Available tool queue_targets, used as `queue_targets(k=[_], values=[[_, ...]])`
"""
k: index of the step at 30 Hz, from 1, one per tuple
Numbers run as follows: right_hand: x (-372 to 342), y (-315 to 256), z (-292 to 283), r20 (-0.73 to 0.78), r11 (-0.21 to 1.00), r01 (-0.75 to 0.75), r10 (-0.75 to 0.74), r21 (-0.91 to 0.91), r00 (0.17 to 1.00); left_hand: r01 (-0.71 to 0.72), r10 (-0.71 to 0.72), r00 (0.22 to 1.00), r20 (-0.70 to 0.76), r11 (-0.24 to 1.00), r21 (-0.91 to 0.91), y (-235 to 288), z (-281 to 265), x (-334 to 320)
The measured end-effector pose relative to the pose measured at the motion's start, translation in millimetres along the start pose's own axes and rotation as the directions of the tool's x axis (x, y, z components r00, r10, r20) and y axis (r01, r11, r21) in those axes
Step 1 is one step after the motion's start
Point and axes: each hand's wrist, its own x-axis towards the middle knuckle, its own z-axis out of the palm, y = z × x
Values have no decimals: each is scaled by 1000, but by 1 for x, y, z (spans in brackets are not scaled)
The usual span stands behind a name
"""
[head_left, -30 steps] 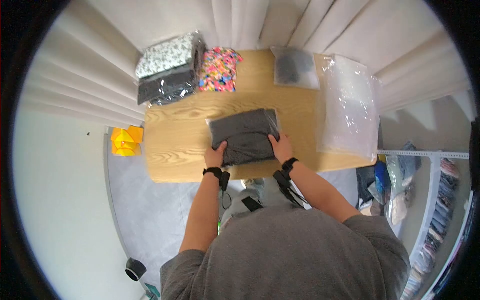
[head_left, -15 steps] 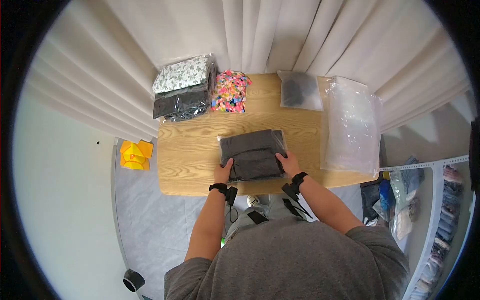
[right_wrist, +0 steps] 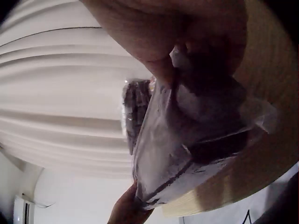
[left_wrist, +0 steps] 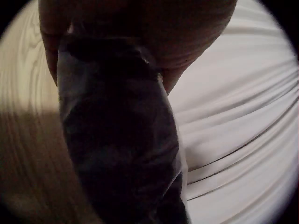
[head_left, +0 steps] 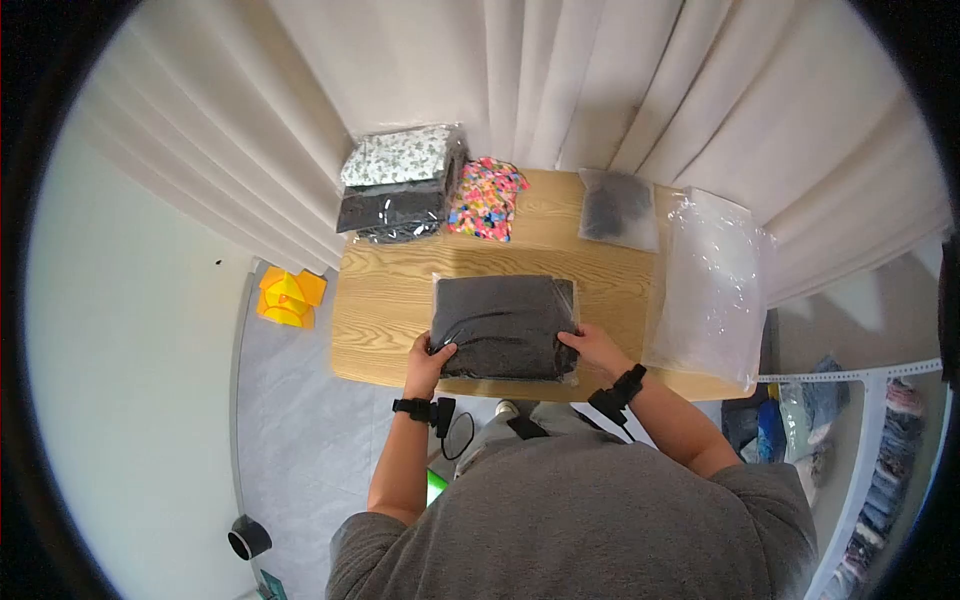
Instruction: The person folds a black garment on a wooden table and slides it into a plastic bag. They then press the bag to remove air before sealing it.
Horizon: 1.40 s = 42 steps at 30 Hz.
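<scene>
A folded dark grey garment in a clear bag is held level over the front part of the wooden table. My left hand grips its near left corner, thumb on top. On the right edge my right hand pinches the bag, thumb on top and fingers beneath. In the left wrist view the dark bagged garment runs down from the left hand. From the right wrist the clear plastic shows wrinkled under the right hand.
Bagged clothes are stacked at the back left, beside a colourful floral cloth. A frosted bag with something dark lies at the back right, near clear empty bags. Curtains hang behind; a shelf of clothes stands right.
Both hands still hold the bagged garment, which now lies straighter, less tilted than before. The right hand's wrist has swung outward to the right. The head view has shifted, so the table appears lower.
</scene>
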Motion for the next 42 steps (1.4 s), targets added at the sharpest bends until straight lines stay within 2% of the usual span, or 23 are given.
queue_targets(k=[3, 4, 6, 7, 9, 10, 13, 14, 17, 18, 21, 22, 23, 24, 25, 27, 30, 32, 33, 35, 38, 40, 42], values=[[-4, -59, 17, 40, 987, 57, -51, -149, 998, -104, 99, 994, -52, 989, -108, 12, -24, 8], [-6, -81, 27, 45, 986, 66, -60, -155, 997, -161, 159, 987, -25, 980, -119, 34, -30, 9], [-1, -119, 50, 69, 960, 258, -252, -108, 965, -229, 221, 972, -84, 969, -94, 66, -43, 20], [14, -130, 57, 72, 958, 264, -257, -112, 964, -286, 276, 951, -136, 956, -63, 81, -51, 29], [49, -152, 71, 59, 920, 332, -327, -209, 943, -325, 322, 942, -99, 945, -22, 114, -72, 55], [65, -164, 82, 47, 901, 401, -398, -166, 916, -318, 314, 940, -130, 948, -12, 133, -80, 67], [110, -213, 110, 12, 878, 417, -427, -236, 904, -387, 376, 917, -135, 919, -71, 154, -114, 136], [132, -224, 116, -30, 905, 356, -372, -233, 928, -398, 386, 913, -134, 915, -73, 163, -125, 160], [166, -272, 145, -139, 932, 322, -345, -165, 928, -354, 351, 931, -100, 935, -17, 188, -148, 227], [221, -254, 137, -137, 897, 421, -438, -137, 889, -334, 332, 939, -92, 942, -8, 194, -152, 247], [258, -269, 147, -251, 892, 345, -420, -292, 872, -290, 289, 948, -132, 957, 14, 178, -156, 321], [280, -259, 143, -279, 861, 311, -439, -403, 854, -396, 462, 870, -172, 863, 314, 157, -158, 351], [297, -243, 141, -286, 865, 294, -426, -406, 858, -438, 624, 767, -150, 679, 589, 141, -160, 366], [312, -230, 141, -307, 825, 231, -430, -516, 849, -395, 572, 818, -65, 639, 660, 139, -153, 358], [321, -221, 142, -326, 773, 163, -436, -613, 839, -392, 562, 825, -57, 642, 659, 135, -147, 355], [325, -216, 136, -332, 832, 126, -348, -540, 877, -402, 552, 833, -33, 646, 649, 130, -132, 353], [301, -230, 144, -365, 866, 134, -337, -482, 868, -413, 548, 836, -21, 654, 634, 122, -133, 359], [301, -235, 147, -290, 772, 208, -453, -601, 843, -453, 572, 820, -20, 670, 589, 120, -137, 361], [304, -236, 150, -297, 774, 206, -453, -599, 841, -457, 573, 819, -13, 667, 588, 121, -138, 361], [309, -235, 150, -326, 742, 225, -517, -632, 792, -381, 498, 866, -41, 712, 589, 123, -134, 361], [306, -226, 148, -416, 719, 147, -542, -679, 730, -415, 526, 850, -27, 700, 581, 120, -135, 363], [291, -225, 146, -418, 769, 191, -517, -610, 747, -433, 538, 842, -24, 704, 563, 122, -130, 355], [269, -219, 138, -430, 820, 224, -483, -526, 763, -282, 623, 769, -143, 531, 799, 127, -124, 343]])
